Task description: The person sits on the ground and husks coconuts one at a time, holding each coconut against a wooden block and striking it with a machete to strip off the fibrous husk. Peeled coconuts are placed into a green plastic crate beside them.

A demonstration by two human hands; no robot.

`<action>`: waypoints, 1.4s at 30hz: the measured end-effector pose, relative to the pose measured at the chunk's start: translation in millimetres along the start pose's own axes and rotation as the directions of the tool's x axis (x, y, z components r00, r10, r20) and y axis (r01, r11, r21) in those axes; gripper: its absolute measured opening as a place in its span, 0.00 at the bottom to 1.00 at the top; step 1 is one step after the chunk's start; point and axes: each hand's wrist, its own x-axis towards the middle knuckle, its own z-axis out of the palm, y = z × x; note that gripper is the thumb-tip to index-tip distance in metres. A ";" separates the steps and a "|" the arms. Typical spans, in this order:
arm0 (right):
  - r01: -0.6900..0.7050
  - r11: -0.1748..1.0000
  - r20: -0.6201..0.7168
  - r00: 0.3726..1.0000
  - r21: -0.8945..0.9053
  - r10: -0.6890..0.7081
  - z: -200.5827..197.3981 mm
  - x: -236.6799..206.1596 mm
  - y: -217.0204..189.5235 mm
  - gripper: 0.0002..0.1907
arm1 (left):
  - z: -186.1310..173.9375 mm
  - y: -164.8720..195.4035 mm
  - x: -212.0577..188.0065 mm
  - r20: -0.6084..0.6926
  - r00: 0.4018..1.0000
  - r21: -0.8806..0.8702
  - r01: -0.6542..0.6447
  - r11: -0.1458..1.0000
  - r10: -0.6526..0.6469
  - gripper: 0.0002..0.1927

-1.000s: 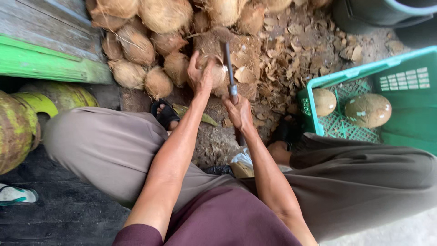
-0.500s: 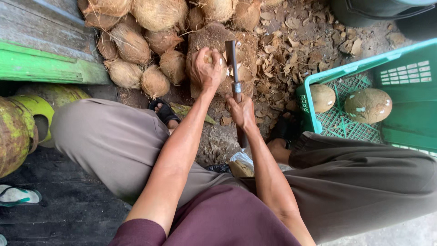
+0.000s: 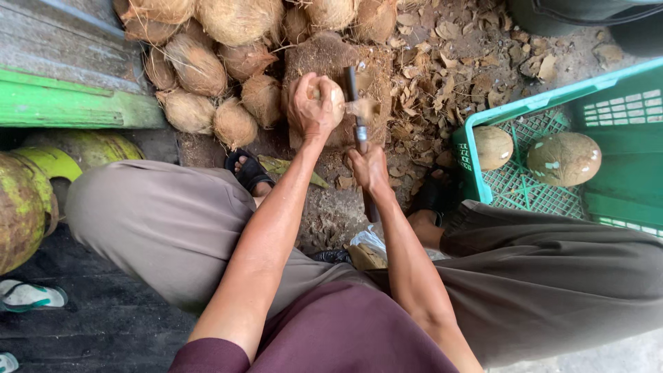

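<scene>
Coconut (image 3: 324, 97) sits on a worn chopping block (image 3: 321, 59), gripped from above by the left hand (image 3: 312, 107). The right hand (image 3: 369, 169) is wrapped around a knife (image 3: 356, 103), its blade apparently touching the coconut's right side. Two peeled coconuts (image 3: 563, 157) lie in a green crate (image 3: 621, 117).

The left hand (image 3: 312, 105) covers most of the coconut (image 3: 330, 97); the blade (image 3: 354, 103) tip is perhaps blurred; the far husks (image 3: 238, 17) are cropped.

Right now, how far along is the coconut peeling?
Done: two peeled coconuts lie in the green crate. In hand: the left hand grips a coconut on the block while the right hand works the blade. Left: the heap of husked coconuts.
</scene>
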 end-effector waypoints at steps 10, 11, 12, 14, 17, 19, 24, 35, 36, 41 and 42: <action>-0.006 0.995 -0.074 0.997 0.102 0.014 -11.2 9.6 7.6 0.17 | -44.1 -28.3 15.2 0.121 0.986 -0.215 0.136 0.967 -0.112 0.27; 0.012 0.997 -0.067 0.998 0.075 -0.007 -9.6 10.0 9.7 0.16 | -49.2 -32.0 17.1 0.173 0.980 -0.281 0.148 0.948 -0.102 0.27; 0.023 0.999 -0.050 0.999 0.048 -0.020 -6.9 10.3 12.2 0.15 | -53.1 -34.9 18.3 0.224 0.970 -0.336 0.170 0.927 -0.097 0.28; 0.044 0.999 0.000 0.999 -0.015 -0.044 0.1 10.6 17.8 0.16 | -56.1 -37.8 17.9 0.218 0.973 -0.317 0.145 0.937 -0.077 0.29; 0.040 0.993 0.084 0.996 -0.109 -0.031 10.9 13.1 21.7 0.18 | -52.8 -35.7 12.2 0.220 0.975 -0.147 0.070 0.987 -0.036 0.32; -0.055 0.984 0.110 0.991 -0.171 0.075 15.2 13.7 20.9 0.16 | -49.8 -31.3 6.9 0.262 0.964 -0.080 0.059 0.995 -0.036 0.39; -0.088 0.995 0.170 0.982 0.043 0.079 14.2 8.4 16.0 0.16 | -46.8 -17.8 -10.3 0.223 0.973 -0.313 0.137 0.940 -0.067 0.46; -0.063 0.944 0.162 0.987 0.325 0.010 17.4 15.4 11.5 0.18 | 32.8 132.1 -109.8 0.156 0.836 -0.390 -0.438 0.810 0.527 0.35; -0.067 0.943 0.152 0.988 0.327 0.017 17.5 13.5 10.7 0.18 | 49.3 144.4 -127.4 0.157 0.758 -0.417 -0.530 0.738 0.633 0.35; -0.112 0.912 0.183 0.982 0.393 0.042 12.6 3.5 9.6 0.16 | 129.9 182.1 -213.3 0.510 0.474 -0.293 -0.688 0.664 0.717 0.37; -0.125 0.913 0.199 0.979 0.387 0.050 11.2 2.6 9.9 0.16 | 140.3 185.0 -224.3 0.602 0.402 -0.179 -0.774 0.607 0.690 0.35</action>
